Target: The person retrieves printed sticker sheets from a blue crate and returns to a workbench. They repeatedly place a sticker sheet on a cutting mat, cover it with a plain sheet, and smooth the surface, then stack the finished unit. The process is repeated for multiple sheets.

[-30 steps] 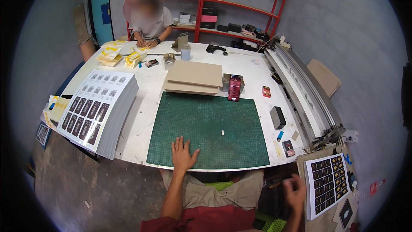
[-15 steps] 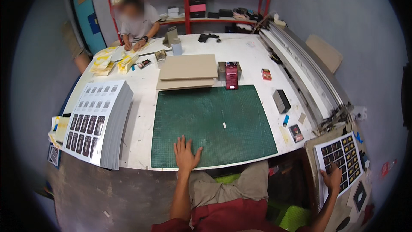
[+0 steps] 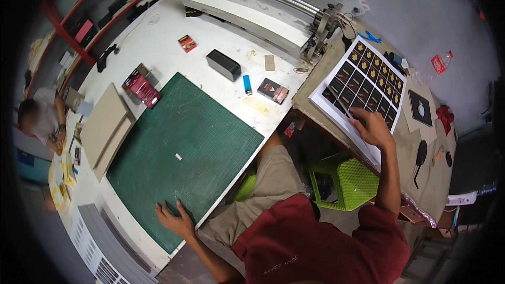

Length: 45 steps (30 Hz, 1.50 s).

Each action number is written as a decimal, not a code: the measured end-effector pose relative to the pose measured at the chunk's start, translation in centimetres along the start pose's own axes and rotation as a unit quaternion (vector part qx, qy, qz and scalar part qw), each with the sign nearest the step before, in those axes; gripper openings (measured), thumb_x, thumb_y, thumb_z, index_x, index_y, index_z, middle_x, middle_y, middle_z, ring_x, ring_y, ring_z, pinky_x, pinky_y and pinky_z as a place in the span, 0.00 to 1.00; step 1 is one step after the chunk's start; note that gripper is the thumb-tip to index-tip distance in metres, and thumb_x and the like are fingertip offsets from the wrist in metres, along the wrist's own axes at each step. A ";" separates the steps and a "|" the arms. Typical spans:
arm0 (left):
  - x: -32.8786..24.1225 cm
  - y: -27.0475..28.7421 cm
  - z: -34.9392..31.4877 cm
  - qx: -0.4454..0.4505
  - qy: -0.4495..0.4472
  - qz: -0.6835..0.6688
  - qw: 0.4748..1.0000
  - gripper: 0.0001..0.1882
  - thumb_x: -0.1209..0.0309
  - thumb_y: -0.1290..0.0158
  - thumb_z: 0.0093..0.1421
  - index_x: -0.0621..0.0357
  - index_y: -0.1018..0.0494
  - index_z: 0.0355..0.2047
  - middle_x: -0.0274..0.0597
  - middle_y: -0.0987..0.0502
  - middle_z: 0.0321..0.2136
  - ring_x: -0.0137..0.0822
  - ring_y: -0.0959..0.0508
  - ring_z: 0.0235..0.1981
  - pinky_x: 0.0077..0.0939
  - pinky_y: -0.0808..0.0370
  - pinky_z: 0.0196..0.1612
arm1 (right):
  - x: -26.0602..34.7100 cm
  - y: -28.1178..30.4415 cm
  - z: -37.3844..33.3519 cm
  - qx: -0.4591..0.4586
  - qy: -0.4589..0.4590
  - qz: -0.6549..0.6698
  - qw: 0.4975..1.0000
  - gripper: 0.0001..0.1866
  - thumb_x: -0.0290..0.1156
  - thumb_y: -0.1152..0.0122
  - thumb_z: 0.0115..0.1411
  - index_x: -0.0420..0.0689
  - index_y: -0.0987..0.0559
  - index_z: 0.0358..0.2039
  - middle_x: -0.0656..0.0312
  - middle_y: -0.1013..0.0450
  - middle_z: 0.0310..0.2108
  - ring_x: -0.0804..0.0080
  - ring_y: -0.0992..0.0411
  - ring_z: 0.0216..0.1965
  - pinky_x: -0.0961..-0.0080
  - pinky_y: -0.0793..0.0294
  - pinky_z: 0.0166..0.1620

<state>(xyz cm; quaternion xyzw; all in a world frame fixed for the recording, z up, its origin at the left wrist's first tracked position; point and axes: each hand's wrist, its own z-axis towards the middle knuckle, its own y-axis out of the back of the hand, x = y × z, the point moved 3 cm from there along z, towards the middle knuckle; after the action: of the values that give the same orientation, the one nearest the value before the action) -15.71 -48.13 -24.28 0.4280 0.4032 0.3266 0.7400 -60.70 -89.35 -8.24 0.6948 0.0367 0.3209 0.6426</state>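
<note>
Sheets (image 3: 376, 81) printed with rows of dark panels lie stacked at the right of the frame, on a brownish bench (image 3: 435, 179). The right hand (image 3: 372, 128) is over their lower part, fingers bent; whether thumb and forefinger pinch the top sheet cannot be told. Just beside the stack, to its right, sits a card with a dark square (image 3: 421, 108); below that lies a black oval-headed object (image 3: 422, 152).

At lower centre-left, the left hand (image 3: 176, 222) rests near the lower edge of a green cutting mat (image 3: 181, 126), fingers spread and holding nothing. A small white piece (image 3: 178, 156) lies on the mat. Above it, on the white table (image 3: 152, 47), are a black block (image 3: 223, 64), a blue lighter (image 3: 247, 85) and a dark little box (image 3: 272, 90). Brown boards (image 3: 105, 126) lie left of the mat; a co-worker (image 3: 44, 113) sits at far left.
</note>
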 end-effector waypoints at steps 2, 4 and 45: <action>0.3 -0.3 0.2 0.006 0.001 0.005 1.000 0.30 0.52 0.47 0.65 0.67 0.30 0.55 0.61 0.38 0.63 0.60 0.40 0.65 0.55 0.43 0.64 | 0.2 -0.4 -0.2 -0.009 -0.048 -0.021 0.999 0.21 0.32 0.39 0.56 0.39 0.24 0.50 0.41 0.22 0.34 0.44 0.23 0.32 0.54 0.24 0.40; 0.5 -0.7 0.3 0.009 0.002 0.015 1.000 0.29 0.54 0.47 0.65 0.68 0.31 0.55 0.63 0.39 0.62 0.60 0.40 0.65 0.56 0.43 0.64 | 1.1 -1.4 -0.8 -0.106 0.014 -0.061 0.992 0.19 0.28 0.43 0.55 0.37 0.24 0.47 0.41 0.23 0.30 0.42 0.24 0.29 0.53 0.25 0.37; 2.1 2.2 -3.4 0.100 0.394 -0.656 0.636 0.16 0.80 0.45 0.60 0.68 0.30 0.49 0.42 0.23 0.40 0.36 0.21 0.40 0.32 0.24 0.45 | 16.8 -23.8 2.2 0.154 -0.177 0.425 0.874 0.19 0.37 0.34 0.61 0.30 0.24 0.37 0.53 0.22 0.23 0.71 0.22 0.24 0.76 0.25 0.22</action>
<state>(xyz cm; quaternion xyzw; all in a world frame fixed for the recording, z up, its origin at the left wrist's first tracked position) -18.02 -44.27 -24.03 -0.0470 0.8614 -0.1498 0.4832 -37.74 -79.42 -23.28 0.7785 -0.3276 0.4255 0.3251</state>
